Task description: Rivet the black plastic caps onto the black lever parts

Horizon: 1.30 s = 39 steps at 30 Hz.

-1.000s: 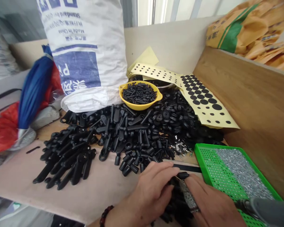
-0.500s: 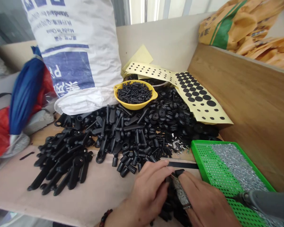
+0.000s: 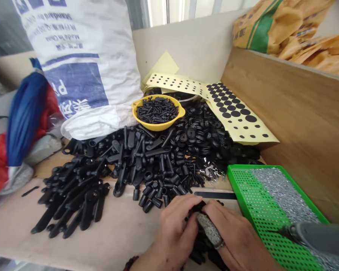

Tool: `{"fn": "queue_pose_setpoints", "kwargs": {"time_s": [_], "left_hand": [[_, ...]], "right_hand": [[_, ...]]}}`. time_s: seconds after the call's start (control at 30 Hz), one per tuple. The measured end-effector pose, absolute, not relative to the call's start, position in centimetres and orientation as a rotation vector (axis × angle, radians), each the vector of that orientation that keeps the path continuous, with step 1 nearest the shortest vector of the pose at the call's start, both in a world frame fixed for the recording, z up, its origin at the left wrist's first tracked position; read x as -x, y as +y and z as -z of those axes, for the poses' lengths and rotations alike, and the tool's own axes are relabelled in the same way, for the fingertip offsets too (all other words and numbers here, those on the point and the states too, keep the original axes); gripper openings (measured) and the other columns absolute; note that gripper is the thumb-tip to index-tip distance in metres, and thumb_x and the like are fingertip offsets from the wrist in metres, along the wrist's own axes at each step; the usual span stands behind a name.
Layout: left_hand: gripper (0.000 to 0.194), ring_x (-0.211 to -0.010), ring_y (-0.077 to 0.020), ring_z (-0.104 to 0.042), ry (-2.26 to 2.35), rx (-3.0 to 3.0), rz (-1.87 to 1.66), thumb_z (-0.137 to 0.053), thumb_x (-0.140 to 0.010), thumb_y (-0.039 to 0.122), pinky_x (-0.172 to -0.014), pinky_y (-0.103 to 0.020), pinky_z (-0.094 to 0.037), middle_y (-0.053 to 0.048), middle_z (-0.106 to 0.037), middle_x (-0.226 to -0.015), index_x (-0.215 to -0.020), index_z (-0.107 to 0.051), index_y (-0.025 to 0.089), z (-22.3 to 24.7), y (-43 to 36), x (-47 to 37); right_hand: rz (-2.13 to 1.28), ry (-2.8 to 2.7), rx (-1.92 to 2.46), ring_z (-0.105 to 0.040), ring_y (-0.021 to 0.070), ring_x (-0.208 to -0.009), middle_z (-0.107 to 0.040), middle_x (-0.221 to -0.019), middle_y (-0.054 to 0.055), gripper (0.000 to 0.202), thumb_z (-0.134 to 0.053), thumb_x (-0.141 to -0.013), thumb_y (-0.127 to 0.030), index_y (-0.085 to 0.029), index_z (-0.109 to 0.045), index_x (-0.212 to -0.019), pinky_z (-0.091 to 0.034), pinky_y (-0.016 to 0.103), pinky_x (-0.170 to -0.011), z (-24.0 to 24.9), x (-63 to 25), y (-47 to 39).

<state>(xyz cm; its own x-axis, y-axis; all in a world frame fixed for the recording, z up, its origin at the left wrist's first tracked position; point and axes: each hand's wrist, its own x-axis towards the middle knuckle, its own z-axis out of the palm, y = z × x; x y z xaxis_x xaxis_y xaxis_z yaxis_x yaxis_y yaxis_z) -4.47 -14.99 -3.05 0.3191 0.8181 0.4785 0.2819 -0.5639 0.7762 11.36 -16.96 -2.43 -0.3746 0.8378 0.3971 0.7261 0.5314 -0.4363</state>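
Note:
My left hand [image 3: 176, 222] and my right hand [image 3: 234, 235] meet low in the middle of the head view. Between their fingertips they pinch a small black plastic part [image 3: 198, 208], mostly covered by the fingers. A grey speckled oblong thing [image 3: 210, 230] lies along the inner side of my right hand; its kind is unclear. Beneath the hands, more black parts [image 3: 197, 254] show in shadow. Just beyond the fingers lie short black cylindrical caps [image 3: 148, 205] and a flat black strip [image 3: 216, 195].
Black handle-like parts [image 3: 70, 197] lie heaped left; black discs [image 3: 206, 135] lie behind. A yellow bowl [image 3: 158, 127] holds black screw-like pieces. At right, a green perforated tray [image 3: 247, 194] carries small metal pieces, with a grey power tool [image 3: 322, 239] over it. A white sack [image 3: 113, 71] stands behind.
My fingers have drawn together around the black part, the left fingers curling in from a flatter pose. The speckled thing has turned slightly and shifted left. The camera view has moved a little.

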Motion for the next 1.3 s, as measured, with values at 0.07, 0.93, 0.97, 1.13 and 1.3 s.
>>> {"fn": "queue_pose_setpoints", "kwargs": {"time_s": [0.07,0.93,0.97,1.13,1.3], "left_hand": [[0.044,-0.093,-0.0162,-0.065,0.932,-2.037,-1.232,-0.046,-0.081,0.0,-0.081,-0.027,-0.054,-0.007,-0.069,-0.104,-0.119,-0.056,0.021,3.1,-15.1,4.4],[0.03,-0.059,-0.0063,-0.057,0.749,-0.406,-0.868,-0.084,-0.056,0.019,-0.06,-0.017,-0.046,0.0,-0.065,-0.07,-0.083,-0.071,0.014,1.1,-15.1,4.5],[0.03,-0.06,-0.0067,-0.057,0.743,-0.401,-0.853,-0.084,-0.057,0.019,-0.061,-0.017,-0.047,-0.001,-0.065,-0.07,-0.083,-0.071,0.014,1.1,-15.2,4.5],[0.029,-0.06,-0.0067,-0.058,0.749,-0.388,-0.8,-0.084,-0.056,0.019,-0.06,-0.017,-0.049,-0.001,-0.065,-0.072,-0.082,-0.072,0.014,0.9,-15.3,4.6],[0.031,-0.055,-0.0061,-0.058,0.788,-0.421,-0.777,-0.085,-0.053,0.02,-0.056,-0.016,-0.048,0.0,-0.064,-0.065,-0.081,-0.072,0.013,0.8,-15.4,4.9]], "right_hand": [[-0.182,-2.183,1.307,-0.062,0.0173,-0.063,-0.063,-0.072,0.003,0.026,-0.034,-0.075,-0.003,-0.021,-0.05,-0.087,-0.048,0.025,-0.056,2.6,-11.4,-16.9],[0.096,-2.165,1.041,-0.064,0.0179,-0.084,-0.068,-0.09,0.008,0.031,-0.036,-0.081,-0.007,-0.014,-0.056,-0.104,-0.052,0.032,-0.079,3.2,-12.4,-17.3],[0.149,-2.151,1.039,-0.064,0.0184,-0.084,-0.068,-0.088,0.008,0.03,-0.037,-0.081,-0.007,-0.014,-0.056,-0.103,-0.05,0.033,-0.08,3.3,-12.5,-17.3],[0.22,-2.147,1.056,-0.063,0.0186,-0.084,-0.068,-0.087,0.007,0.028,-0.038,-0.082,-0.007,-0.014,-0.057,-0.102,-0.046,0.036,-0.086,3.8,-12.8,-17.5],[0.15,-2.174,1.057,-0.062,0.0183,-0.081,-0.066,-0.085,0.006,0.029,-0.036,-0.082,-0.007,-0.015,-0.055,-0.101,-0.043,0.037,-0.089,3.5,-12.6,-17.9]]}}
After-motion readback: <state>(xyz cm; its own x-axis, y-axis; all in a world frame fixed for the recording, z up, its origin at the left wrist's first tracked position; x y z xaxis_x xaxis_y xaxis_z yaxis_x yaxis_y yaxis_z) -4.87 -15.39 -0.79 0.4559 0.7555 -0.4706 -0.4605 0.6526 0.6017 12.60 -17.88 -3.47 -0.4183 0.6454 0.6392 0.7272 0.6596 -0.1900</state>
